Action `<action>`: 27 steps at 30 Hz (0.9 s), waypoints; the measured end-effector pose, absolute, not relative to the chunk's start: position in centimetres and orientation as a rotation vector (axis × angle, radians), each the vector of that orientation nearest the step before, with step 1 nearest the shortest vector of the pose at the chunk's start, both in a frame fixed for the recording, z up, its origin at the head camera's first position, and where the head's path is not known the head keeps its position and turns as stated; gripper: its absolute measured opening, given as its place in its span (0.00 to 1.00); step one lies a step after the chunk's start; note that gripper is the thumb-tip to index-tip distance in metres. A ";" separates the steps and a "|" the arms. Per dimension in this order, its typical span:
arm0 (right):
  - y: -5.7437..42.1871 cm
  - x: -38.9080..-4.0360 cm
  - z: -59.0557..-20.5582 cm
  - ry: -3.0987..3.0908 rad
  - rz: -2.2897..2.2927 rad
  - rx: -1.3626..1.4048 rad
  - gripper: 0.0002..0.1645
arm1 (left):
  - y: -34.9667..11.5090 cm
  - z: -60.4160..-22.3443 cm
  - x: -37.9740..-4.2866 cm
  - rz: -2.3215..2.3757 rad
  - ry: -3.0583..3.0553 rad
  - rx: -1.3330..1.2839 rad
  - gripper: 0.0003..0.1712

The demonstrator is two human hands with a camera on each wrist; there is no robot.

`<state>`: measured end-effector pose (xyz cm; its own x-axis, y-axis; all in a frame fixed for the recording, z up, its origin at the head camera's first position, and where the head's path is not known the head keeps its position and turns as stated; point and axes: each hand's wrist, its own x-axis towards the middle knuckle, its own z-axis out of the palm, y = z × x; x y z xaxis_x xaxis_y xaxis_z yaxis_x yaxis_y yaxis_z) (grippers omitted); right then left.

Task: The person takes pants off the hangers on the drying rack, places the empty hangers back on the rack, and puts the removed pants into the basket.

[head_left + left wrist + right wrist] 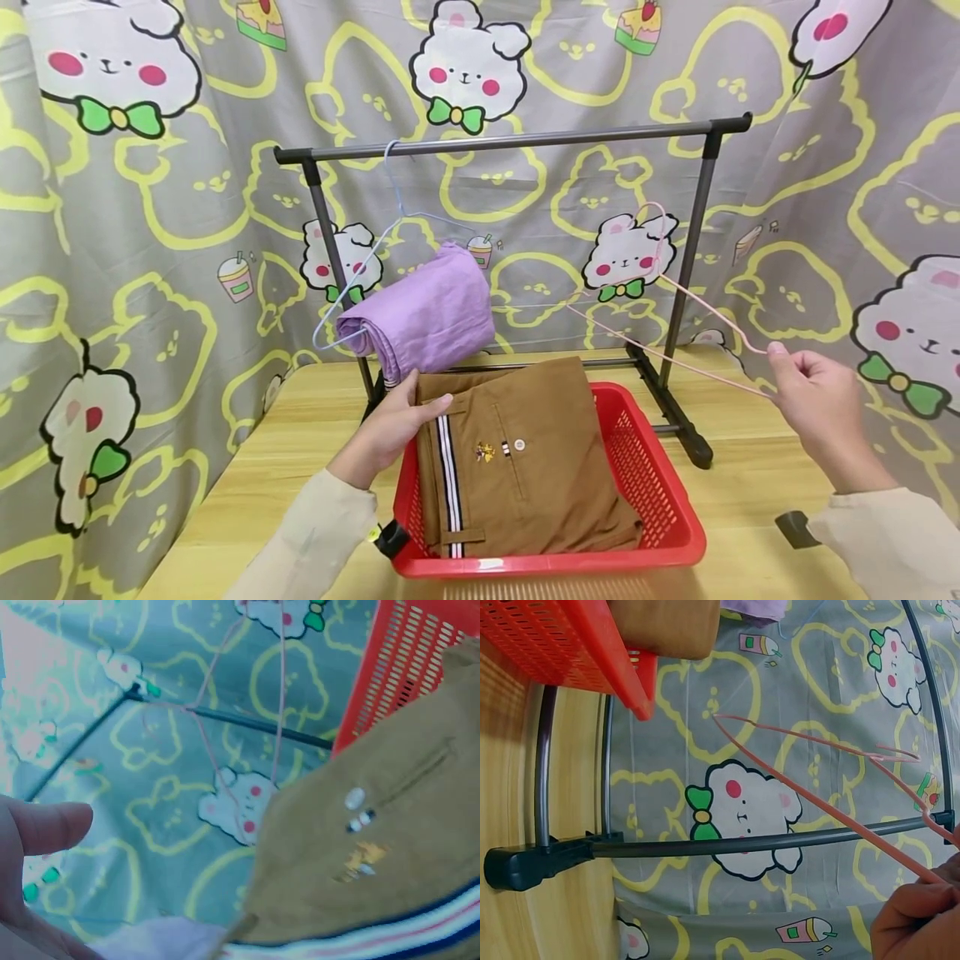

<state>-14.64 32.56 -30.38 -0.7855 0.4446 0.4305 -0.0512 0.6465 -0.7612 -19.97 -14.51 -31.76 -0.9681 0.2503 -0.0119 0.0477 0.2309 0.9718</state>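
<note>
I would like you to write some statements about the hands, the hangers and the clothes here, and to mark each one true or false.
1. The right hand grips the pink hanger. True.
2. The pink hanger is hooked on the rack's bar. False: it is off the bar, in the right hand.
3. The purple cloth hangs on the blue hanger. True.
4. The brown garment lies outside the red basket. False: it is in the basket.
5. The brown garment has a white button. True.

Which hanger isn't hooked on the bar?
The pink hanger, held by the fingers of the right hand; the blue hanger hooks over the bar.
</note>
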 end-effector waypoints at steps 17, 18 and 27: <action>31.7 -15.3 -30.7 -2.270 1.066 -0.283 0.33 | -10.3 -31.0 -21.7 0.490 2.721 1.448 0.29; 31.7 -15.3 -30.7 -2.265 1.066 -0.282 0.33 | -9.6 -31.1 -21.9 0.410 2.690 1.498 0.30; 31.0 -15.8 -30.4 -2.288 1.039 -0.295 0.34 | -5.0 -33.5 -23.4 -0.425 2.618 1.678 0.54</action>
<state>-15.78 30.99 -30.39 -0.7942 0.4273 0.4320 -0.0440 0.6686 -0.7423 -23.35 -4.97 -33.54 -0.4285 0.8915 -0.1471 0.8923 0.3919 -0.2242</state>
